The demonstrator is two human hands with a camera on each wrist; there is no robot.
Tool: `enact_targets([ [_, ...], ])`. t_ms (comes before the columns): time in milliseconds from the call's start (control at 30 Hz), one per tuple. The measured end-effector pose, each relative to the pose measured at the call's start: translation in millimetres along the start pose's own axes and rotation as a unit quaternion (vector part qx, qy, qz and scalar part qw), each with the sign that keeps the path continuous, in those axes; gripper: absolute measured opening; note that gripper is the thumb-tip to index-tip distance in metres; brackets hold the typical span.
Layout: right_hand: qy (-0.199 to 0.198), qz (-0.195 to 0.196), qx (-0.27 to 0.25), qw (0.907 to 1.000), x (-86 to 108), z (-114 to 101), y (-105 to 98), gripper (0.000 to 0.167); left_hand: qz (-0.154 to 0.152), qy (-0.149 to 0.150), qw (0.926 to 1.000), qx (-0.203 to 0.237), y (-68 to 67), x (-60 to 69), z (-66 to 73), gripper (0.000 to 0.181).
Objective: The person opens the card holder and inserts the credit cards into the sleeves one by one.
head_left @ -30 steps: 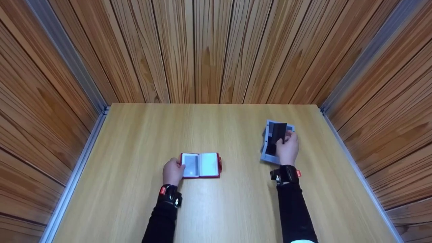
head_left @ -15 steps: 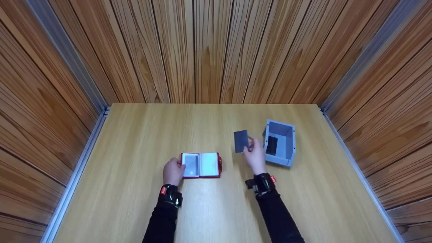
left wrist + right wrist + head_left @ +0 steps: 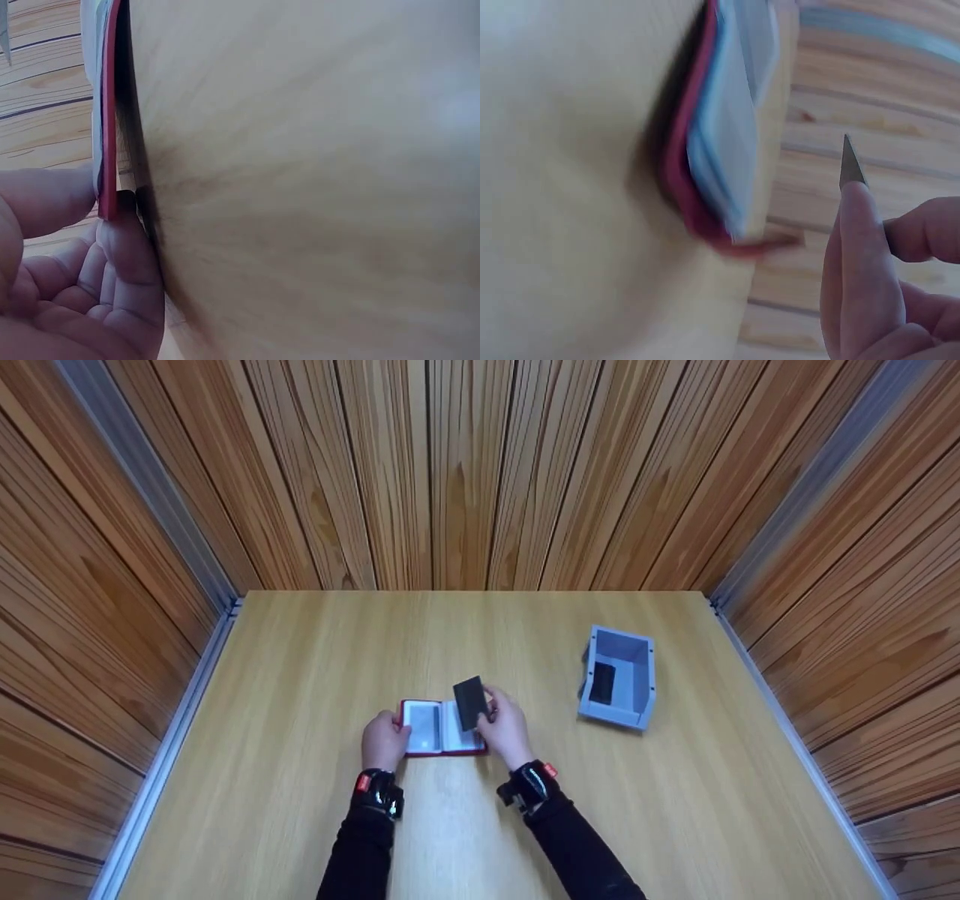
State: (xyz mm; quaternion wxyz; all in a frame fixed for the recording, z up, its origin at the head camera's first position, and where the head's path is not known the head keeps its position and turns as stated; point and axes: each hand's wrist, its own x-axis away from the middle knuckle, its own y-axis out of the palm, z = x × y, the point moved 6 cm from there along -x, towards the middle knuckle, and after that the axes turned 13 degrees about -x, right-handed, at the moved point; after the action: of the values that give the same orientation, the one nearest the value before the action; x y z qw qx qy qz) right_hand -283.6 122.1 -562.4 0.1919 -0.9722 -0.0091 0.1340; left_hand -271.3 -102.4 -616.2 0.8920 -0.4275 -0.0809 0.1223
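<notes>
As seen from where I stand, item one is a red card holder (image 3: 426,727), lying open on the pale wood-grain tabletop (image 3: 450,652), near its middle; greyish-white sleeves line both halves. A narrow red strap (image 3: 769,245), blurred, projects at its right end.

Left hand (image 3: 386,742): pinched closed on the holder's left cover, thumb on the upper face, forefinger beneath, the other fingers curled.

Right hand (image 3: 508,731): pinched closed on item two, a dark card (image 3: 470,703), gripped by its right edge between thumb and fingers. The card is tilted, raised above the holder's right half and apart from it.

Item three: a grey-blue open-topped bin (image 3: 636,679), well to the right and farther back, slightly askew. Item four: a black flat piece (image 3: 603,683), inside the bin toward its left side; exact kind too small to tell.

Worn articles: black sleeves (image 3: 581,847) and a black wrist camera on each arm, with a red tag.

Surround: brown plank walls (image 3: 457,472), with grey metal strips (image 3: 161,487) at the corners.
</notes>
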Motion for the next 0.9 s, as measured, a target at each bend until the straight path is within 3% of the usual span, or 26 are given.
enact_targets([
  [300, -0.007, -0.038, 0.045, 0.9982, 8.2, -1, 38, 0.053, 0.034, 0.030, 0.9989, -0.010, -3.9, 0.1, 3.9, 0.014],
  [733, 0.029, -0.044, 0.067, 0.9963, 8.2, 12, 47, 0.049, 0.017, 0.009, 0.9997, -0.013, -3.1, -0.5, 2.2, 0.014],
  [900, 0.048, -0.050, 0.070, 0.9952, 8.1, 13, 51, 0.049, 0.020, 0.016, 0.9995, -0.019, -3.6, -0.9, 2.8, 0.015],
])
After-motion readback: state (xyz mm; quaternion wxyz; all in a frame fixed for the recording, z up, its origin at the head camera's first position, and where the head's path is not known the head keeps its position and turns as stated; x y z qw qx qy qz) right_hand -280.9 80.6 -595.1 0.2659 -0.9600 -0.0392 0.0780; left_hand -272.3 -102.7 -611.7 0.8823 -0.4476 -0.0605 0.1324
